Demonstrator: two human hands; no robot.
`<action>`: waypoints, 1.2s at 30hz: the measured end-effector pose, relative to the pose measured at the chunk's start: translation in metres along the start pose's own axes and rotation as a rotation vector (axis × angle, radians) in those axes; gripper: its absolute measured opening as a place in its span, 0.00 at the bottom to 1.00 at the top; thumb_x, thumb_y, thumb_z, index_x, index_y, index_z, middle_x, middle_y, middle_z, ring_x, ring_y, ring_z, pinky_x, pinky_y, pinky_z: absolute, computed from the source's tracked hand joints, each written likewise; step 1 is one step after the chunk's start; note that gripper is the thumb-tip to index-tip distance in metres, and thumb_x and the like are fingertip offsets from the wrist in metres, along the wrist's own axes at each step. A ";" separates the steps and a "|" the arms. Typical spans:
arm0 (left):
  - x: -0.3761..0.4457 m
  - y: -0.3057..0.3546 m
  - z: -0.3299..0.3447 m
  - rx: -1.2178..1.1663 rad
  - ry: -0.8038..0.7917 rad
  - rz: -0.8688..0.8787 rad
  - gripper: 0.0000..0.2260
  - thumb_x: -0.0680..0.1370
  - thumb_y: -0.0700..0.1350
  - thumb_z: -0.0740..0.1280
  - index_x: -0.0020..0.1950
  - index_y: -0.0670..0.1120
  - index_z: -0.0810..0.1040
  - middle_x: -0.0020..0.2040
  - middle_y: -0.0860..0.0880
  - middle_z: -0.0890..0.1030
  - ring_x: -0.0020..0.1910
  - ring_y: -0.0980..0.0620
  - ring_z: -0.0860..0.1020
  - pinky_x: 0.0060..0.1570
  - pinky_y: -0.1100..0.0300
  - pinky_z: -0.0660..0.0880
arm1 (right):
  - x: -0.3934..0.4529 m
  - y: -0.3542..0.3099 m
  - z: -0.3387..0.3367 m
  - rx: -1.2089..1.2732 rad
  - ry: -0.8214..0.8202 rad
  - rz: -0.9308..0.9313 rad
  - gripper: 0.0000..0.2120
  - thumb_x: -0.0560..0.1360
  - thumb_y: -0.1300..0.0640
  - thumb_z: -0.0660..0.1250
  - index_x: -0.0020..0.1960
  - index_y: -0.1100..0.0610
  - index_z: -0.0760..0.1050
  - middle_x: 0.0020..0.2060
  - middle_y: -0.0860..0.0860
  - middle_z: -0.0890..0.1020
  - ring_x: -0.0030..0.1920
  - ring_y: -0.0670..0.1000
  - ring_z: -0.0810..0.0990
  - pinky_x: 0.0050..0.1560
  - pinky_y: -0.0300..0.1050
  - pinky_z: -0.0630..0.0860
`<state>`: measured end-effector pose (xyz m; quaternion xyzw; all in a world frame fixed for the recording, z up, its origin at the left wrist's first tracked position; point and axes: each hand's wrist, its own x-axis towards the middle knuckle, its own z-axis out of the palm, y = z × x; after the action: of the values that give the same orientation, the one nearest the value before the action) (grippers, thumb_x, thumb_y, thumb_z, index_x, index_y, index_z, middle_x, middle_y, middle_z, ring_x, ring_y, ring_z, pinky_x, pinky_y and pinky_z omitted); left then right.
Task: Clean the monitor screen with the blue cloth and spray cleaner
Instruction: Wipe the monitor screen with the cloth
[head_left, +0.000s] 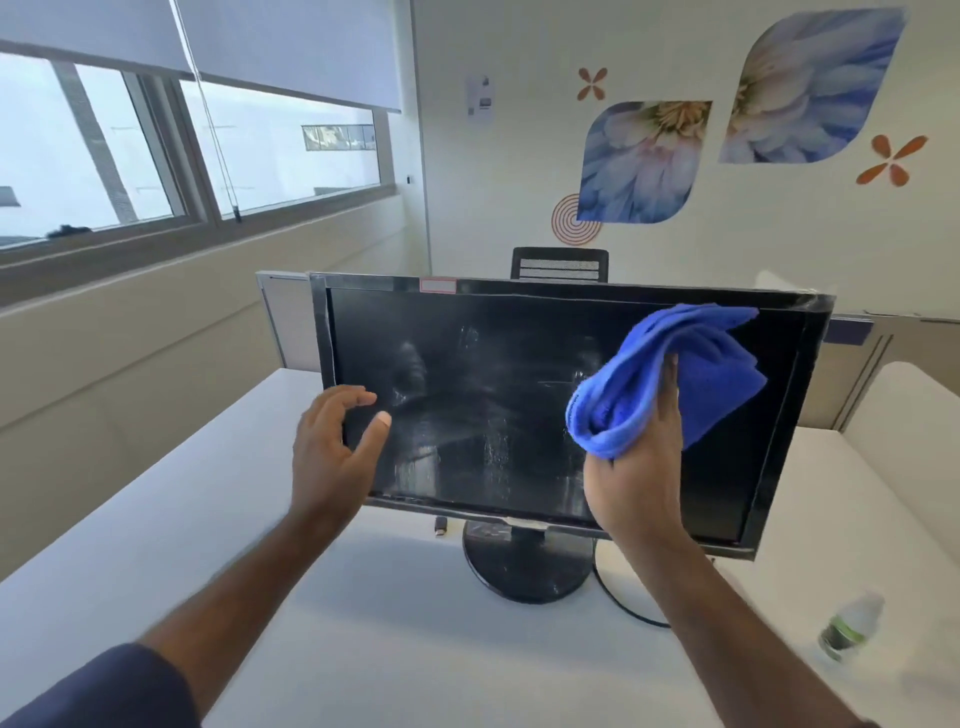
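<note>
A black monitor (493, 374) stands on a round base on the white desk, its dark screen streaked with smears and droplets. My right hand (636, 478) grips a bunched blue cloth (675, 374) in front of the right half of the screen. My left hand (332, 447) hovers at the screen's lower left corner, fingers and thumb spread and loosely curved, holding nothing. A clear bottle with a green label (849, 626) stands on the desk at the right, blurred.
The white desk (208, 519) runs out to the left and toward me. A black cable (623, 605) curls from the monitor base. A low partition and a black chair back (560, 264) stand behind the monitor. Windows line the left wall.
</note>
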<state>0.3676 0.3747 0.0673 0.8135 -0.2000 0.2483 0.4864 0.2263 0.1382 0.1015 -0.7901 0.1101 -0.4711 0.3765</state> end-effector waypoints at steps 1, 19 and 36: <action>0.011 -0.004 -0.004 -0.007 0.031 0.000 0.11 0.78 0.51 0.66 0.58 0.50 0.77 0.61 0.54 0.76 0.62 0.52 0.73 0.60 0.56 0.69 | 0.007 -0.002 0.009 -0.123 0.018 -0.045 0.37 0.71 0.62 0.67 0.77 0.66 0.57 0.75 0.64 0.63 0.76 0.63 0.62 0.76 0.63 0.59; 0.183 -0.045 -0.008 -0.692 -0.359 -0.346 0.31 0.74 0.73 0.56 0.65 0.53 0.78 0.58 0.55 0.84 0.56 0.57 0.82 0.47 0.65 0.77 | 0.035 -0.005 0.163 -0.758 -0.076 -0.298 0.46 0.72 0.34 0.64 0.81 0.55 0.52 0.80 0.55 0.53 0.80 0.57 0.47 0.79 0.60 0.45; 0.197 -0.074 0.006 -1.052 -0.579 -0.304 0.24 0.76 0.67 0.58 0.57 0.54 0.85 0.58 0.48 0.85 0.59 0.48 0.82 0.50 0.59 0.81 | 0.028 0.010 0.217 -0.992 -0.645 -0.787 0.36 0.79 0.40 0.53 0.81 0.53 0.47 0.81 0.49 0.51 0.80 0.55 0.49 0.78 0.49 0.40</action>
<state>0.5680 0.3854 0.1319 0.5184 -0.3012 -0.1865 0.7783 0.4227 0.2235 0.0541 -0.9495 -0.0990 -0.2090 -0.2119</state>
